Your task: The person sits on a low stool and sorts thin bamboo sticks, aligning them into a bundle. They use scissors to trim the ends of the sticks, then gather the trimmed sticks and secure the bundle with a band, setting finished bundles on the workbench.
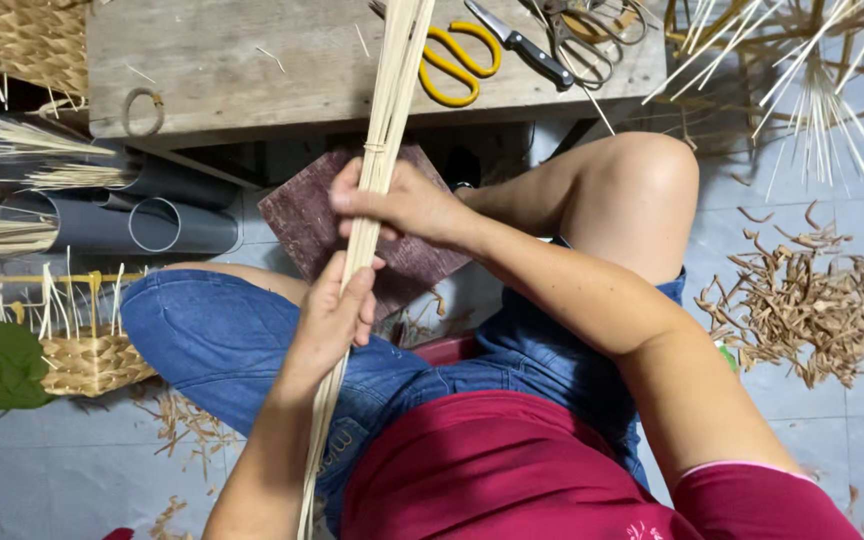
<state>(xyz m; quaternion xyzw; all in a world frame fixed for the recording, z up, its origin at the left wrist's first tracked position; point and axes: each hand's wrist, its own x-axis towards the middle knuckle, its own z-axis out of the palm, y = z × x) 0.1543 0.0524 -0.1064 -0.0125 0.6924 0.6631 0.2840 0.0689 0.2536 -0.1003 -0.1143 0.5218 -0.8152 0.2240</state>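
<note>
At nine o'clock lie grey pipes (152,225) stuffed with reeds. Centre frame, the left hand (337,310) grips a long bundle of pale cane strips (377,140), the right hand (402,205) clasping it just above. Yellow-handled scissors (457,62) rest on the wooden bench (232,60) at twelve. Shavings (812,300) lie at three.

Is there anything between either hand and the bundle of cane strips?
Nothing visible. The right hand is wrapped around the bundle of cane strips higher up, and the left hand grips it lower down, both touching it directly.
</note>
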